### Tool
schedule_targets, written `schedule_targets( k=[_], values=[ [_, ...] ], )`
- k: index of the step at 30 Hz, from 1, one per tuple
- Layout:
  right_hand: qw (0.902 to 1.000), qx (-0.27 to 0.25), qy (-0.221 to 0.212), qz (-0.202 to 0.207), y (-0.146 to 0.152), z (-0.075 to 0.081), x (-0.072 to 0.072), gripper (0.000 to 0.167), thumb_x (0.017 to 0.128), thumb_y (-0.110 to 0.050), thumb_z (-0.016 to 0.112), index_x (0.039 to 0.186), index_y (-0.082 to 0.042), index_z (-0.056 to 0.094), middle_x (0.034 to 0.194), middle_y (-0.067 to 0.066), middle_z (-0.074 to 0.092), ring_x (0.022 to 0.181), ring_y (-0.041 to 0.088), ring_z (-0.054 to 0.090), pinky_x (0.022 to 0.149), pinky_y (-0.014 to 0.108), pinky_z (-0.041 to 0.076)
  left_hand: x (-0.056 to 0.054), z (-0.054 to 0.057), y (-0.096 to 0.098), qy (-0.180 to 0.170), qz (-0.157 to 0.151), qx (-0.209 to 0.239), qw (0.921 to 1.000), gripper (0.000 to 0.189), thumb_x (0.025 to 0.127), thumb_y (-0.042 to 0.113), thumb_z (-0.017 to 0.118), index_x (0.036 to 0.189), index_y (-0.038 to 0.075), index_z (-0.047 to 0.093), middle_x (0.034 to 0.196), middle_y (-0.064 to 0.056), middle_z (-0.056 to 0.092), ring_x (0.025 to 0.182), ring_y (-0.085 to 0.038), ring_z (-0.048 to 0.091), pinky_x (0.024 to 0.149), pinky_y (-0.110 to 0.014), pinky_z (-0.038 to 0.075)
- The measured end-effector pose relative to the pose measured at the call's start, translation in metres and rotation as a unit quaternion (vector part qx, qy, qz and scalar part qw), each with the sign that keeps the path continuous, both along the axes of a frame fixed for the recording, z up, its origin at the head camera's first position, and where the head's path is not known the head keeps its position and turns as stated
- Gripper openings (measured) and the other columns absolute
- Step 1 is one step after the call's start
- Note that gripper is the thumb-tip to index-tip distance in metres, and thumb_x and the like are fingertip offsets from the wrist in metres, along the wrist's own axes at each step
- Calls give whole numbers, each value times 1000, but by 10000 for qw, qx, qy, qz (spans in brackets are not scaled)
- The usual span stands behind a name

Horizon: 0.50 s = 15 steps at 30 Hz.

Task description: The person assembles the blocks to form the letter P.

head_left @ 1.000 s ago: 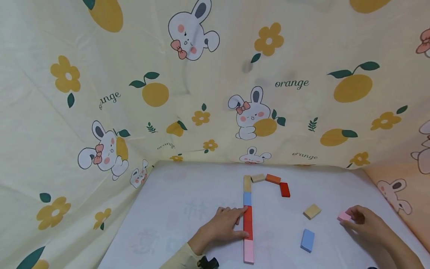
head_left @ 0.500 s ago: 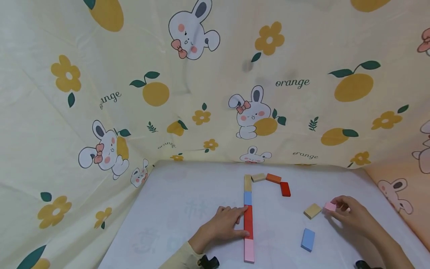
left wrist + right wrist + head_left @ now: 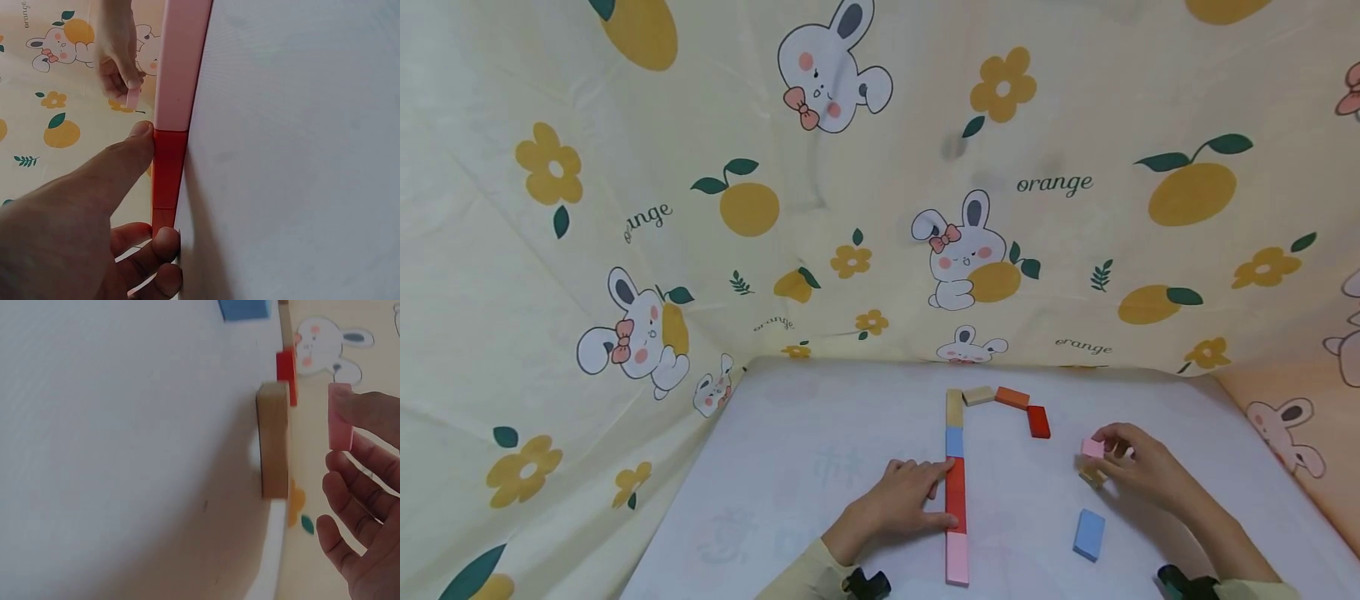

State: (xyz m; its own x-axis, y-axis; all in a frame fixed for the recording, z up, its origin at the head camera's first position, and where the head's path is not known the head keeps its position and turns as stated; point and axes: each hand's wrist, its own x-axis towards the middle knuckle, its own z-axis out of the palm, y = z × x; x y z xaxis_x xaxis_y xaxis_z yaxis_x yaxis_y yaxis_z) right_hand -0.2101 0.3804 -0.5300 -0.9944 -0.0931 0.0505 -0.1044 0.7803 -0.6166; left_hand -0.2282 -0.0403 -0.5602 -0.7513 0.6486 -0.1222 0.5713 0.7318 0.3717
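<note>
Pinched between the thumb and fingers of my right hand (image 3: 1146,471) is a small pink block (image 3: 1092,448), held up over a loose natural-wood block (image 3: 1093,479) and partly overlapping it in the head view. In the right wrist view that wooden block (image 3: 274,440) shows fully. My left hand (image 3: 904,498) rests at a straight row of blocks, thumb and index finger stretched along its red blocks (image 3: 955,496). The left wrist view shows the thumb at the joint between red and pink (image 3: 178,69). A light-blue block (image 3: 954,442) and a wood-coloured one (image 3: 954,408) continue the row.
From the row's far end, a wood-coloured block (image 3: 978,396), an orange block (image 3: 1012,397) and a red block (image 3: 1039,422) curve rightward. A loose blue block (image 3: 1088,535) lies nearer me on the white tabletop (image 3: 820,433). A printed cloth (image 3: 880,275) hangs behind.
My right hand has carried the pink block leftward and away from me, from the right of the loose wooden block to over it. The left hand has stayed in place.
</note>
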Motion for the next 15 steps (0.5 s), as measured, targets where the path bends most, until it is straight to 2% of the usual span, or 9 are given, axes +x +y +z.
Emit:
schedule_targets(
  k=[7, 15],
  values=[
    [9995, -148, -30, 278, -23, 1, -10, 43, 92, -22, 87, 125, -4, 66, 106, 6, 61, 98, 25, 55, 71, 24, 52, -1, -1, 0, 8, 2, 17, 10000, 91, 92, 70, 72, 167, 31, 39, 89, 17, 50, 87, -2, 45, 92, -36, 36],
    [9989, -168, 22, 426, -50, -5, -18, 40, 91, -18, 87, 124, -5, 68, 105, 4, 62, 98, 24, 55, 74, 23, 51, -1, 0, 0, 46, -57, 33, 10000, 90, 93, 71, 71, 167, 30, 40, 89, 17, 50, 86, -2, 44, 89, -34, 34]
  ],
)
